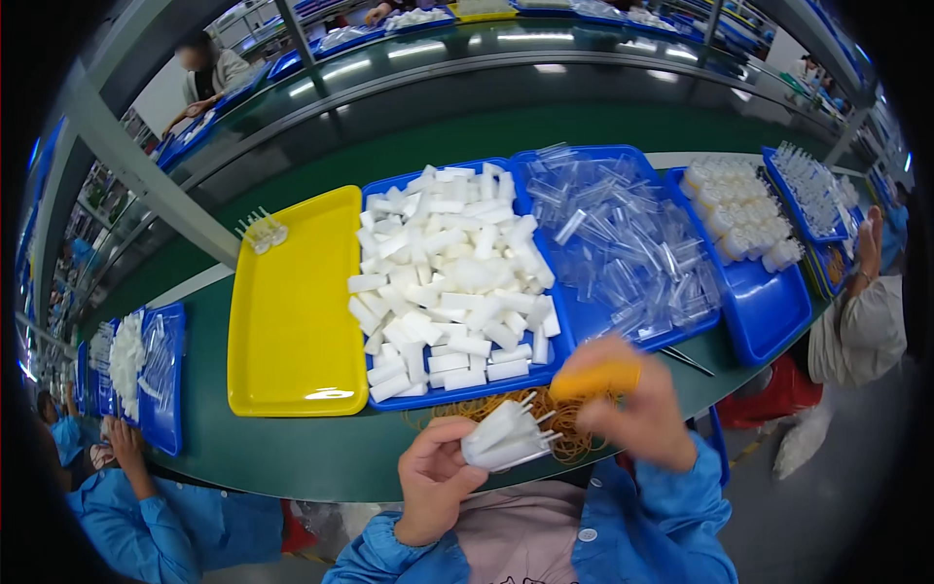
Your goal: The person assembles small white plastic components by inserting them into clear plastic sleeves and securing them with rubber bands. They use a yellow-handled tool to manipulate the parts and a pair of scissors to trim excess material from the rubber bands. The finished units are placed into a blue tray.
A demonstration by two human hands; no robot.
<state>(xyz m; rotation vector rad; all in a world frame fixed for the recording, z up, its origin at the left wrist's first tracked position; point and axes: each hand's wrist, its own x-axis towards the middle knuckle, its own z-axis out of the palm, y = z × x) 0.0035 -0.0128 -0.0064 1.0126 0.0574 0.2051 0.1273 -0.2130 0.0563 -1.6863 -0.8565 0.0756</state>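
Observation:
My left hand (pixel 436 477) is closed around a white plastic part with prongs (pixel 511 436), held tilted at the table's near edge. Its prongs point right, toward my other hand. My right hand (pixel 642 407) hovers just right of the part, its fingers bent and smeared by motion. A smooth orange covering (pixel 595 380) shows along one finger, perhaps a finger cot; whether anything is pinched there I cannot make out. Beneath both hands lies a tangle of thin brown rubber bands (pixel 574 443), partly hidden by the white part.
Beyond my hands a blue tray holds white foam blocks (pixel 448 282). To its left, a yellow tray (pixel 292 321) carries pronged white parts (pixel 263 234). Clear plastic sleeves (pixel 623 243) fill another tray; cream-white pieces (pixel 739 209) stand farther right. Co-workers sit on both sides.

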